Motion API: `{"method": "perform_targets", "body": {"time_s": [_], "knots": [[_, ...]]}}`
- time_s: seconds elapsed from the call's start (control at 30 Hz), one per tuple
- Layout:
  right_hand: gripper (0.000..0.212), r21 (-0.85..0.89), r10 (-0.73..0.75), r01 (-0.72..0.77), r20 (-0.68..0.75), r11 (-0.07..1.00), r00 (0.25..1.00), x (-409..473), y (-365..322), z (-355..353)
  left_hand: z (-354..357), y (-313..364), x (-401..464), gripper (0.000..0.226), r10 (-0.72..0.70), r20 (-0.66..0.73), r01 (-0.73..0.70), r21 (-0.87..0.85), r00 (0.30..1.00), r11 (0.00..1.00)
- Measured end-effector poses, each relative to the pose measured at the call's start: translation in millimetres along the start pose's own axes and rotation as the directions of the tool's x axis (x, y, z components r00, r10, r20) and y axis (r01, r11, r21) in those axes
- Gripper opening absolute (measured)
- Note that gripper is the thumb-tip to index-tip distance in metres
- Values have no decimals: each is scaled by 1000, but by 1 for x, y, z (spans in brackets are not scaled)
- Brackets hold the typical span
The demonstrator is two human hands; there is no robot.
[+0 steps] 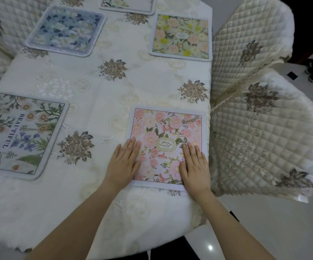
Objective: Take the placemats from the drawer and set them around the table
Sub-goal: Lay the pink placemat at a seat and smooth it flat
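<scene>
worktop: worktop (152, 87) is wearing a cream embroidered cloth with brown flower motifs
room: pale glossy floor (264, 222) is showing at right; dark items lying at far right edge, too small to tell
chairs: 2 quilted-cover chairs at right, near chair (264, 143), far chair (245, 40)
placemats: 5 lying flat on cloth: pink floral placemat (166, 128), "BEAUTIFUL" placemat (20, 134), blue placemat (65, 30), yellow-pink placemat (181, 36), cropped placemat (127, 4) at top edge
left hand (122, 162): grip open, fingers straight, pressing pink mat's left edge
right hand (194, 166): grip open, flat on pink mat's right side
</scene>
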State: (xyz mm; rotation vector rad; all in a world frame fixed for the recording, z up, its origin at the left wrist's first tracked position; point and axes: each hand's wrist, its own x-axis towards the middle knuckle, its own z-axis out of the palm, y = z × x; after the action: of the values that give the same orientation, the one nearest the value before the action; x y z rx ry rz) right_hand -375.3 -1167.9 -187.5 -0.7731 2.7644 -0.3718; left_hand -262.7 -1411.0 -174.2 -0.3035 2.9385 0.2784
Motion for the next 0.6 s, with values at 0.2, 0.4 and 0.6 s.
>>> {"method": "perform_targets", "body": {"time_s": [0.2,0.4,0.6], "knots": [[54,58,-21,15,102,998,995,5,-2,-29,-32,14,12,56,-74,144,67,51,987,996],[46,194,30,-23,-31,981,999,-22,-19,-80,-100,47,5,46,28,-78,-37,-111,997,993],[48,152,161,-128,-231,980,960,-95,-45,-115,-144,71,-53,53,197,-278,-243,-142,940,959]]}}
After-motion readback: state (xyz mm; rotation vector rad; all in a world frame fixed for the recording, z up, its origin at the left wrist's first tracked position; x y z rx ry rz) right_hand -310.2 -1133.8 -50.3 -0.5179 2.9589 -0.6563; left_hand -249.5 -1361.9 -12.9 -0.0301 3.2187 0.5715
